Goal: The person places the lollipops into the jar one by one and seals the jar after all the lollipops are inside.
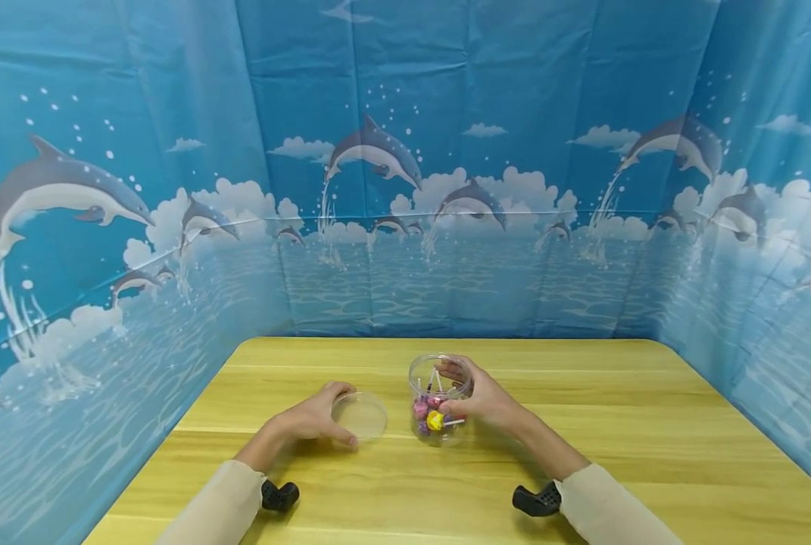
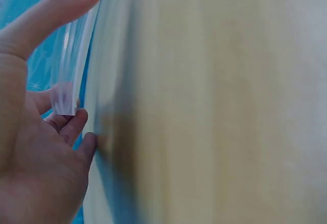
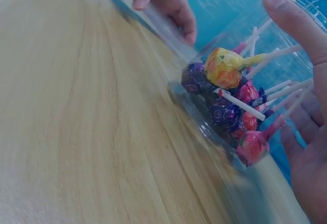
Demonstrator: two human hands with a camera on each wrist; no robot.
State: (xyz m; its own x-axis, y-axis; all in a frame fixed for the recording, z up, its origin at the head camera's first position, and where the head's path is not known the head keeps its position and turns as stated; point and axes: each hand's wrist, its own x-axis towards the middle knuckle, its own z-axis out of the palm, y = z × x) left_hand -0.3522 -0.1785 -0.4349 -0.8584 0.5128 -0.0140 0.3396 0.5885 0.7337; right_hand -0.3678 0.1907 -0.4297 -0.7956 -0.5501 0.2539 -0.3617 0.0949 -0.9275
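My left hand (image 1: 316, 416) holds a round clear plastic lid (image 1: 360, 416) by its edge, thumb on the near side and fingers on the far side. The lid is tilted close over the table, and the left wrist view shows its rim (image 2: 69, 75) edge-on. My right hand (image 1: 483, 397) grips a clear jar (image 1: 439, 363) from its right side, thumb in front and fingers behind. The jar stands upright with no lid on it. Inside lie several wrapped lollipops: a yellow lollipop (image 3: 223, 68), pink lollipops (image 3: 252, 147) and purple lollipops (image 3: 225, 114), their white sticks pointing various ways.
The yellow wooden table (image 1: 405, 492) has rounded far corners. A blue curtain (image 1: 405, 288) printed with dolphins and clouds hangs behind it and along both sides. Black devices (image 1: 279, 496) sit at both wrists, by the pale sleeves (image 1: 217, 503).
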